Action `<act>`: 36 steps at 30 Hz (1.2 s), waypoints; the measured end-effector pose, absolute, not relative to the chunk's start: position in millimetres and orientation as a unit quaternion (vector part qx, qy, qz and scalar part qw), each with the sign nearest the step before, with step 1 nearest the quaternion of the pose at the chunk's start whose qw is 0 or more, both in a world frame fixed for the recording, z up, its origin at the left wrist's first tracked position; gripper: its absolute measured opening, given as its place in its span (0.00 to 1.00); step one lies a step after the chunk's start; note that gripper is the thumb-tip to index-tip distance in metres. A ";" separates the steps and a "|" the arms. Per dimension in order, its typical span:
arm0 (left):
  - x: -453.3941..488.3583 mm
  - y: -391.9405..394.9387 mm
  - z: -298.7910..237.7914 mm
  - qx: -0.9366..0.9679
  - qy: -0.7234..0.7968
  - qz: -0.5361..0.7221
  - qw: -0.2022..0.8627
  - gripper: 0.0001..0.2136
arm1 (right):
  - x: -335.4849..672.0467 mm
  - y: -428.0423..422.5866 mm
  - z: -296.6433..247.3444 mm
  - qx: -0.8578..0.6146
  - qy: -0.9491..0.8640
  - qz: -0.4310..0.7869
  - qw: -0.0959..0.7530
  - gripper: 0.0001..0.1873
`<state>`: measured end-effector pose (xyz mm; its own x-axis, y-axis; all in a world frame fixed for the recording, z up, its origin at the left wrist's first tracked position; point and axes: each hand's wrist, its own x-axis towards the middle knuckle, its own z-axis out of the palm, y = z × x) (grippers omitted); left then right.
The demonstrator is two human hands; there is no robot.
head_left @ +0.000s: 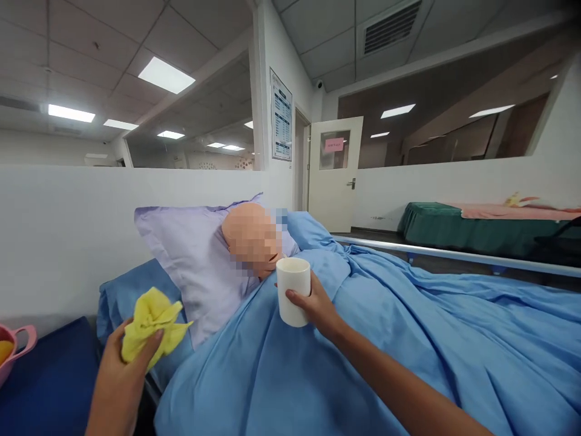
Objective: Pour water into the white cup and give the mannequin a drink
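Observation:
My right hand (315, 306) is closed around a white cup (293, 289), held upright close to the head of a figure lying in the bed (252, 239). The figure's head rests on a lilac pillow (190, 254), and a light blue sheet (408, 339) covers the body up to the chin. My left hand (120, 372) is raised at the lower left and grips a crumpled yellow cloth (152, 327). The cloth is held apart from the bed, beside a blue pillow (122, 300).
A pink basin (13, 351) pokes in at the left edge above a dark blue surface (49, 381). A white partition wall (63, 236) runs behind the bed. A metal bed rail (454, 254) lies at the far side. Beyond it stands a green-covered bed (472, 227) and a white door (334, 172).

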<state>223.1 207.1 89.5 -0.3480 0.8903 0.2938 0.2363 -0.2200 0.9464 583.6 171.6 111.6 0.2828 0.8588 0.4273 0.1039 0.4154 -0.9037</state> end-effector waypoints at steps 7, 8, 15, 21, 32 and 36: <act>357.1 200.2 115.2 0.403 0.429 0.615 0.525 0.26 | 596.7 198.8 76.5 -0.439 -0.541 0.268 0.665 0.33; 370.0 201.6 115.2 0.391 0.421 0.619 0.536 0.26 | 599.0 199.8 71.1 -0.432 -0.547 0.282 0.660 0.34; 441.9 231.8 101.4 0.336 0.284 0.686 0.580 0.23 | 611.0 195.4 59.3 -0.411 -0.572 0.282 0.652 0.33; 457.6 244.9 68.7 0.282 0.236 0.691 0.623 0.21 | 606.6 192.9 65.2 -0.410 -0.563 0.305 0.650 0.32; 452.3 240.6 63.0 0.308 0.233 0.660 0.645 0.21 | 597.4 193.8 70.2 -0.408 -0.533 0.334 0.662 0.33; 450.7 241.8 62.0 0.322 0.232 0.651 0.647 0.23 | 597.1 196.3 69.7 -0.397 -0.535 0.344 0.661 0.31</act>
